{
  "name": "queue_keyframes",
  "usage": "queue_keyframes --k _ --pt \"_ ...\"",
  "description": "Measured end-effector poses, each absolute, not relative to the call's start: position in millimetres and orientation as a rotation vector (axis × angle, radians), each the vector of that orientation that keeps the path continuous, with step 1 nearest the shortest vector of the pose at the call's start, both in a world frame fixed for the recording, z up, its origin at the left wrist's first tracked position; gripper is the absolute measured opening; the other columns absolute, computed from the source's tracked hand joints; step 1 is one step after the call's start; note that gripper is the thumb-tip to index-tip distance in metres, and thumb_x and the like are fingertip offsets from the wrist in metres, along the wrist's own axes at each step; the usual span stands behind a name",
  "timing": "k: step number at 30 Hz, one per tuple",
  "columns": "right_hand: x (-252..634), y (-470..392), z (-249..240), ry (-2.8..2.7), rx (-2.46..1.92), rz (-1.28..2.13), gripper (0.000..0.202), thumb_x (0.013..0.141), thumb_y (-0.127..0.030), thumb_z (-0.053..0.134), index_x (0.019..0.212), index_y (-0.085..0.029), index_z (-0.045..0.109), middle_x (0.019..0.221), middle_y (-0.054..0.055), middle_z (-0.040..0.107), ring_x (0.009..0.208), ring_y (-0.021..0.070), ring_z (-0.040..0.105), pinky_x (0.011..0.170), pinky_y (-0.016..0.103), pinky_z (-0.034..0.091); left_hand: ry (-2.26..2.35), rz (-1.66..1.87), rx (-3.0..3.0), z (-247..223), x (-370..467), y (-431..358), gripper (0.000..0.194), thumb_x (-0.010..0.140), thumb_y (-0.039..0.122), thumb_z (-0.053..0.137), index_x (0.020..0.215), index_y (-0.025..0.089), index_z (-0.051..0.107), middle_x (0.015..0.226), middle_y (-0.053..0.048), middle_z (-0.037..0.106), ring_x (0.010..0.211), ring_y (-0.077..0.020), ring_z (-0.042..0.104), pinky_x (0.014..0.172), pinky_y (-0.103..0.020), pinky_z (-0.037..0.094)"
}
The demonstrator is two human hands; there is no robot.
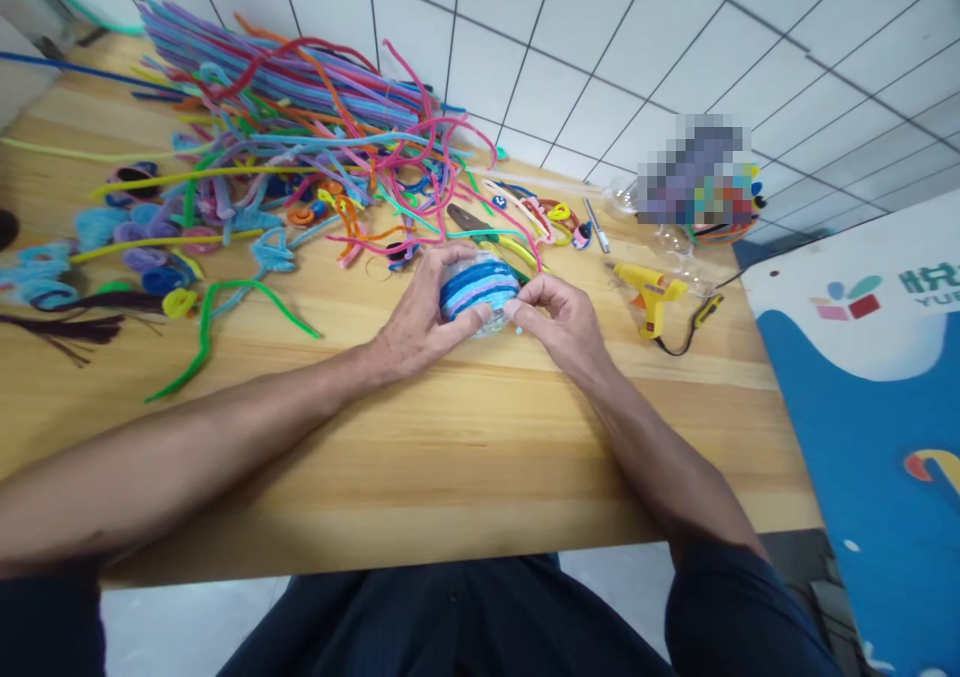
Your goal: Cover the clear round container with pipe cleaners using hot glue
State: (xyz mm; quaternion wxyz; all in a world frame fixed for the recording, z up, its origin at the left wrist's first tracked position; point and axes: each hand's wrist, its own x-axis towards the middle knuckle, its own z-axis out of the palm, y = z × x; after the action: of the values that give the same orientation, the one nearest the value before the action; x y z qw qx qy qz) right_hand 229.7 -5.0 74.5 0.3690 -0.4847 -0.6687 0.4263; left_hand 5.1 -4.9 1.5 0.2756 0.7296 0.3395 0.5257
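A clear ball (pixel 480 287) banded with dark blue, light blue and lilac pipe cleaners is held just above or on the wooden table. My left hand (pixel 424 322) grips it from the left, fingers over the top and thumb along the lower front. At its right side, my right hand (pixel 559 322) is closed in a pinch, thumb and forefinger touching the end of a light blue pipe cleaner (pixel 497 302) on the ball. The fingertips partly hide that end. Behind the ball lie dark-jawed pliers (pixel 471 221) with yellow handles.
A large heap of coloured pipe cleaners (pixel 300 97) spreads across the back left. A green pipe cleaner (pixel 204 342) lies nearer. To the right are a yellow glue gun (pixel 651 295) with its cord, a pen (pixel 597 225) and clear balls (pixel 671 242). A tiled wall (pixel 570 47) bounds the back.
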Motion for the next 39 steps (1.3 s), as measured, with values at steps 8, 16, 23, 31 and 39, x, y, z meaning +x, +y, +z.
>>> queue_keyframes --k 8,16,23,31,39 --pt "228.8 -5.6 73.7 -1.725 -1.252 1.09 0.046 0.082 -0.062 0.09 0.072 -0.025 0.065 0.069 -0.003 0.067 0.068 0.0158 0.059 0.073 0.034 0.052 0.927 1.4 2.0 2.3 4.5 -4.5 0.06 0.106 0.058 0.07 0.153 0.028 0.047 0.151 -0.015 0.061 0.146 -0.0331 0.061 0.125 -0.057 0.053" --pt "231.3 2.8 54.3 -1.557 -1.275 1.223 0.059 0.07 -0.065 0.097 0.099 -0.029 0.061 0.095 -0.001 0.07 0.081 0.0179 0.064 0.074 0.035 0.057 0.901 1.39 1.873 1.2 2.3 -4.1 0.063 0.102 0.064 0.074 0.149 0.029 0.051 0.151 -0.015 0.061 0.145 -0.0357 0.061 0.126 -0.059 0.051" --pt "226.3 0.7 50.6 -1.492 -1.211 1.33 0.073 0.07 -0.069 0.097 0.121 -0.031 0.062 0.127 0.005 0.076 0.121 0.0276 0.073 0.099 0.043 0.063 0.892 1.342 1.795 3.0 0.9 -5.0 0.065 0.102 0.066 0.074 0.15 0.029 0.05 0.156 -0.015 0.061 0.147 -0.0357 0.061 0.128 -0.06 0.051" --pt "229.4 4.7 45.7 -1.495 -1.168 1.355 0.064 0.075 -0.06 0.095 0.123 -0.031 0.064 0.131 0.006 0.077 0.126 0.0286 0.072 0.11 0.048 0.061 0.866 1.283 1.743 9.3 -2.8 -3.0 0.065 0.103 0.069 0.069 0.149 0.027 0.053 0.158 -0.015 0.061 0.148 -0.0356 0.062 0.129 -0.058 0.052" --pt "229.5 10.0 42.8 -1.445 -1.142 1.395 0.062 0.074 -0.058 0.094 0.12 -0.029 0.065 0.124 0.005 0.079 0.12 0.0274 0.075 0.109 0.046 0.061 0.834 1.244 1.755 5.0 -5.5 0.9 0.079 0.096 0.072 0.077 0.156 0.029 0.05 0.164 -0.017 0.059 0.152 -0.0377 0.062 0.129 -0.06 0.053"
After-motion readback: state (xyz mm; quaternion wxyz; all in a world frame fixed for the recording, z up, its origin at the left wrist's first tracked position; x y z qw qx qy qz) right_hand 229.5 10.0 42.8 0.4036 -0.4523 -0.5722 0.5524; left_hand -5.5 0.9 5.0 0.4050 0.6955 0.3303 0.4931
